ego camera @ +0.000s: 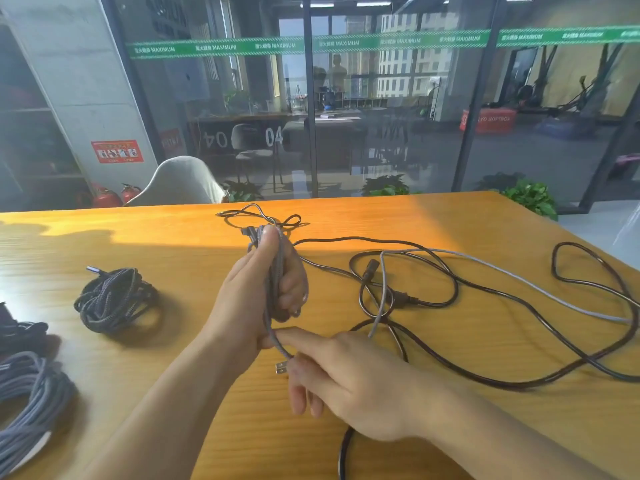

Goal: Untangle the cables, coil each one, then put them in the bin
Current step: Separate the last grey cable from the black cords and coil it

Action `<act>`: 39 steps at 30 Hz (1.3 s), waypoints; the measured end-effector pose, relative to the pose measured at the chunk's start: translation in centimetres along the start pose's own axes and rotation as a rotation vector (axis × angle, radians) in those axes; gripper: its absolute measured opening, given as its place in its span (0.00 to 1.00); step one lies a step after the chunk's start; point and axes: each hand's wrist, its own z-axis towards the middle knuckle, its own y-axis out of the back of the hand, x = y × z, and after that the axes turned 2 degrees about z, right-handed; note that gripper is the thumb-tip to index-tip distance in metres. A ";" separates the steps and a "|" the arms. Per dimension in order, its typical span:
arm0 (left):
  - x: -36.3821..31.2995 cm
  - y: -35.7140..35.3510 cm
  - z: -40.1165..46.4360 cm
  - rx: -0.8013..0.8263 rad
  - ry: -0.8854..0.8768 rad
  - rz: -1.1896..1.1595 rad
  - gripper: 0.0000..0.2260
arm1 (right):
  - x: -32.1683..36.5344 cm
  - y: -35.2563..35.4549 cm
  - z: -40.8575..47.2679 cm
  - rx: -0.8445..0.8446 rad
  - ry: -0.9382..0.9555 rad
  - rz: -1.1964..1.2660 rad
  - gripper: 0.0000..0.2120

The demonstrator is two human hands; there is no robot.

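A glass wall carries a green band [311, 43] reading "MAXIMUM" over and over, with "04" [273, 136] printed lower on the pane. Below it, a long black cable [519, 379] and a pale grey cable [502, 268] sprawl tangled across the right of the orange wooden surface [173, 237]. A dark braided coil [114, 299] lies finished at left; a grey coil [24, 393] sits at the near-left edge. The left hand [249, 299] grips a half-wound grey braided cable [277, 265] upright, fingers curled round the loops, thumb pressed on top. The right hand [346, 379] pinches that cable's tail just above its metal plug [281, 368], forefinger stretched along it.
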 end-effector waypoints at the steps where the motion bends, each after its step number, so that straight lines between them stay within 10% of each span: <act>1: -0.2 -0.2 -0.1 0.068 0.012 -0.049 0.19 | -0.5 0.1 0.1 0.014 -0.008 0.018 0.11; 11: -1.1 0.3 -1.0 0.459 0.178 -0.080 0.18 | -6.7 4.1 0.5 -0.160 -0.062 -0.228 0.28; 19: -2.0 1.4 -1.2 0.550 0.247 -0.080 0.18 | -10.0 8.2 -1.0 -0.361 -0.174 -0.325 0.23; 26: -1.9 1.9 -1.1 0.578 0.293 -0.089 0.18 | -9.5 10.5 -3.4 -0.159 -0.376 -0.182 0.14; 39: 0.2 -1.2 -1.7 0.611 0.169 0.325 0.19 | -6.7 7.8 -1.0 -0.857 -0.337 -0.591 0.31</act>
